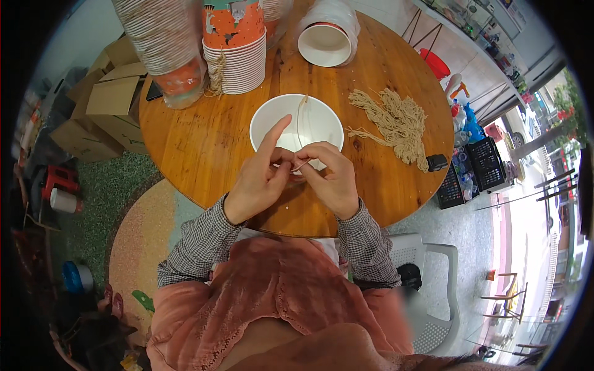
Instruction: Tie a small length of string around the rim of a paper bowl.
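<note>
A white paper bucket [269,120] stands on the round wooden table, its open mouth facing me. A thin beige cord [299,127] runs from its far rim down across the inside towards my fingers. At the near rim, my left hand [260,182] pinches the cord between thumb and bent fingers, with its index finger pointing up and away. Close beside it, fingertips nearly touching, my right hand [334,179] also pinches the cord. The exact end of the cord and part of the near rim are hidden behind my hands.
A loose heap of beige cords [396,123] lies right of the bucket, near a small black object [437,162]. Tall stacks of paper buckets [235,65] stand at the back left. A bagged bucket stack [326,46] lies on its side behind. Cardboard boxes [114,102] sit left of the table.
</note>
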`<state>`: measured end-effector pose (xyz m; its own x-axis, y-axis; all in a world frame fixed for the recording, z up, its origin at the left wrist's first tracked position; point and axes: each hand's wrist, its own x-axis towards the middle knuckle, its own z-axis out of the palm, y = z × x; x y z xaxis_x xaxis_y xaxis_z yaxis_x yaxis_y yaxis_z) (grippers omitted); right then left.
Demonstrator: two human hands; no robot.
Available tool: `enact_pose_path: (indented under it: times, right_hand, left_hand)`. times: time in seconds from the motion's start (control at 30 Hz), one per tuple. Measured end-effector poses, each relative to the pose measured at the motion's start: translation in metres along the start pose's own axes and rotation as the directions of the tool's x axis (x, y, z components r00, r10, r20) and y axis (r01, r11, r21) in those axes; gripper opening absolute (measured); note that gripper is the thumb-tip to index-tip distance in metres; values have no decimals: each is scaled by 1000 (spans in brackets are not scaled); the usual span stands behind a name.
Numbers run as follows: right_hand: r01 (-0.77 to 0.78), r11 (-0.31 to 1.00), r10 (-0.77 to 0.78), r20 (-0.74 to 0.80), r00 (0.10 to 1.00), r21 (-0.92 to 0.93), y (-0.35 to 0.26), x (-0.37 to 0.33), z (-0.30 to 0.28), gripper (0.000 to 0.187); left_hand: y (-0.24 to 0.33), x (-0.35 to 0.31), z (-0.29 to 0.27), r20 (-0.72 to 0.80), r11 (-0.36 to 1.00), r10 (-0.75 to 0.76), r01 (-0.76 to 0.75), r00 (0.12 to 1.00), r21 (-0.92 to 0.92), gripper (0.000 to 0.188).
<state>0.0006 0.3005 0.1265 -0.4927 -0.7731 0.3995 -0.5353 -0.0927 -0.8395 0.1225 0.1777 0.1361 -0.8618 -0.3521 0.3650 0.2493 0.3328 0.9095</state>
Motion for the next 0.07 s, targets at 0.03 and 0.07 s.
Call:
enact_pose_path:
  times: [0.03, 0.07]
  right_hand:
    - [-32, 998, 33, -29, 999, 48, 0, 0, 1, 20]
    - [-7, 999, 9, -39, 999, 38, 2, 0, 2, 20]
  left_hand:
    - [1, 0, -1, 23, 1000, -8, 8, 1000, 11, 68]
    - [4, 0, -2, 43, 1000, -17, 16, 999, 24, 69]
